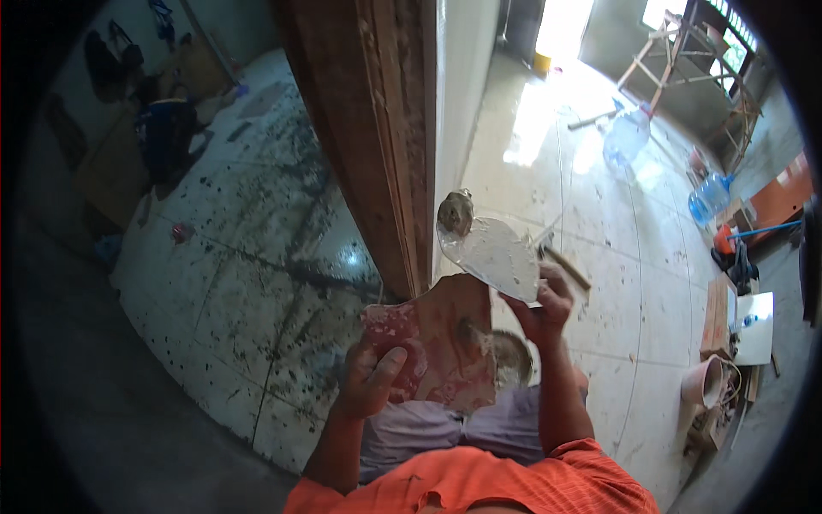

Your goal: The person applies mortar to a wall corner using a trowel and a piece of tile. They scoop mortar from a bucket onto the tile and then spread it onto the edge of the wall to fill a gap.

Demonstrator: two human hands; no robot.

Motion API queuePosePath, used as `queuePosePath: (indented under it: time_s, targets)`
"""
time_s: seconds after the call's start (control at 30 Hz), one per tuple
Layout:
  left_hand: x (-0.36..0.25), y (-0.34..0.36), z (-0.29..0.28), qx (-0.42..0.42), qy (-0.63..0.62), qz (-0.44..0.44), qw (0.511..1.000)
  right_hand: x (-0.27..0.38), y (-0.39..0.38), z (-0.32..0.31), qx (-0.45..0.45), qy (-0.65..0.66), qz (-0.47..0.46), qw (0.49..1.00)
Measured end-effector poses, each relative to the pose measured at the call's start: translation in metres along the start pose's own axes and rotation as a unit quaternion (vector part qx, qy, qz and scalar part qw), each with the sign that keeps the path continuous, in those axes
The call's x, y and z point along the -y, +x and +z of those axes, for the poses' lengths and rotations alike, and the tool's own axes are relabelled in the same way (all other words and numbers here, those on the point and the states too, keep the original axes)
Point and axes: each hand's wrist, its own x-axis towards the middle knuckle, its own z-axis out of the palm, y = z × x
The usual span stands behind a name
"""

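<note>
My left hand [374, 377] grips the left side of a worn, reddish-brown board [449, 343], its thumb lying on top. Wet-looking mortar is smeared over the board, with a small lump near its right side. In my right hand [548, 304] is a trowel with a pale, mortar-coated blade [495, 257], held beyond the board's far right corner. A thick lump of grey mortar [456, 214] sits at the blade's far left end, close to the wall edge. Below the board, a round basin [514, 358] shows in part.
A wooden door frame [377, 128] and white wall edge rise straight ahead. Debris litters the tiled floor [231, 291] at left, where another person [164, 137] crouches. At right are a pink bucket [704, 382], water bottles [709, 197], a wooden stand [664, 64] and a stick [567, 267].
</note>
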Motion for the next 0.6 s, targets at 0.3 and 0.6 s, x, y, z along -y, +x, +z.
queuePosePath:
  time_s: [0.3,0.6]
  targets:
    - [0.014,-0.025,-0.024,-0.159,-0.196,-0.040,0.967,0.063,0.065,0.134,-0.055,0.198,0.191,0.960]
    - [0.023,-0.012,-0.058,-0.128,-0.214,-0.038,0.968,0.069,0.080,0.143,-0.038,0.260,0.286,0.921]
